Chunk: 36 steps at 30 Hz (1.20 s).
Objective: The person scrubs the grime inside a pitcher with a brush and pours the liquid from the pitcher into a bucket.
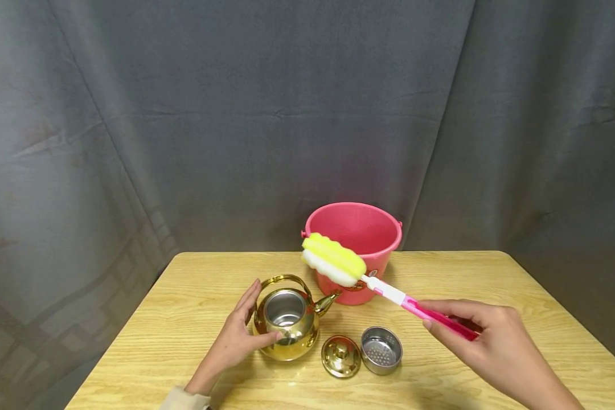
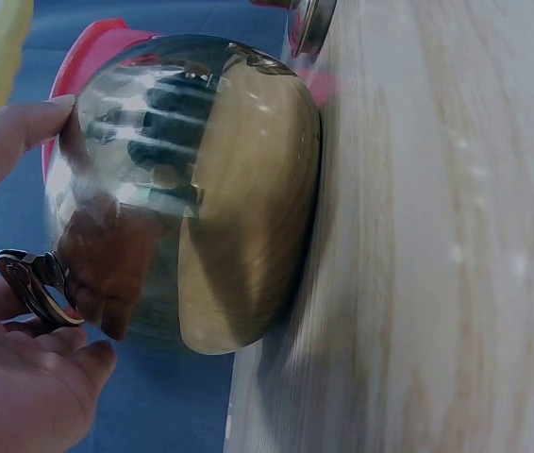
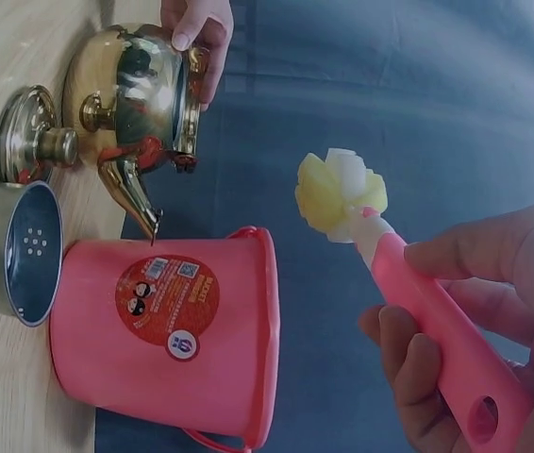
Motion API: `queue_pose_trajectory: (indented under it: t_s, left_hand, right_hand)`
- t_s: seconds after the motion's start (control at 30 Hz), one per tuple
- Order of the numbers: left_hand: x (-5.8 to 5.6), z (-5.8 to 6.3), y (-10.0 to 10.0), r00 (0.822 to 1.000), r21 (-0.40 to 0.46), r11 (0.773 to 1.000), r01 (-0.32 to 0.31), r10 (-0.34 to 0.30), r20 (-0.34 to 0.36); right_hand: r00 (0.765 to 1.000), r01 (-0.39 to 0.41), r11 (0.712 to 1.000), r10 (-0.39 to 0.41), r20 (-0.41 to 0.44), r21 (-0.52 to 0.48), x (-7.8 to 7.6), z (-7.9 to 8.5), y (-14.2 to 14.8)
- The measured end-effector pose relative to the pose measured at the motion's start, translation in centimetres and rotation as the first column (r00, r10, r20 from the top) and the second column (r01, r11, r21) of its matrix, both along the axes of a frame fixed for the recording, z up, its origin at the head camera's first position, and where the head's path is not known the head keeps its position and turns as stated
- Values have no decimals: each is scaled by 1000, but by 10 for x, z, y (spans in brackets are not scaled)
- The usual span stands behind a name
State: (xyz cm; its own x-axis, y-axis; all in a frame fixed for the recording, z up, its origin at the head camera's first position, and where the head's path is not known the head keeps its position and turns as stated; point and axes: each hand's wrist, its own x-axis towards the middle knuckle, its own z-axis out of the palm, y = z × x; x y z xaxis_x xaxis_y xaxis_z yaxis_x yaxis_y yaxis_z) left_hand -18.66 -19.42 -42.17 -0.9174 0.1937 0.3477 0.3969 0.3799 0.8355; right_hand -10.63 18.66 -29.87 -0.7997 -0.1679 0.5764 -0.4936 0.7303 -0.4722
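A lidless gold teapot [image 1: 297, 336] stands upright on the table, its steel inside showing and its spout toward the bucket. My left hand [image 1: 243, 330] holds it from the left, thumb on the near side near the rim and fingers by the base of the handle. A sponge bottle brush [image 3: 427, 321] with a pink handle is gripped in my right hand [image 1: 492, 336]. Its yellow and white sponge head [image 1: 334, 259] is held up in the air, overlapping the bucket in the head view and apart from the teapot. The left wrist view shows the thumb against the shiny teapot [image 2: 191, 198].
A pink bucket [image 1: 359, 228] stands behind the teapot at the table's far side. The gold lid [image 1: 341, 356] lies right of the teapot, beside a perforated steel strainer cup [image 1: 381, 350]. A grey curtain [image 1: 287, 114] hangs behind the wooden table [image 1: 184, 296].
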Motion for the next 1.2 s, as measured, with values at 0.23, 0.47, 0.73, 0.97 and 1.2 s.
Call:
queue_pose_trajectory:
  t_s: [0.23,0.47,0.73,0.97,1.2]
  left_hand:
    - [0,-1,0,1000,0,1000,1,-1,3]
    - [1,0,-1,1000,5,1000,1,-1,-3]
    - [1,1,0,1000,11,1000,10,-10,-4]
    - [0,1,-1,1000,3,1000,11,-11,0]
    - [0,1,0,1000,-3,1000,5,-5,8]
  right_hand:
    - [998,-48,999,48,-30,0,-5,-3,-4]
    - [998,-69,997,69,11,29,-8,-6,-8]
    - [993,-120,992,121,-6,38,-13,-8,-14]
    - [993,-114,993,112,48,41,-16,-7,-19]
    - [993,-96,993,91,73,65,-19,-5,-21]
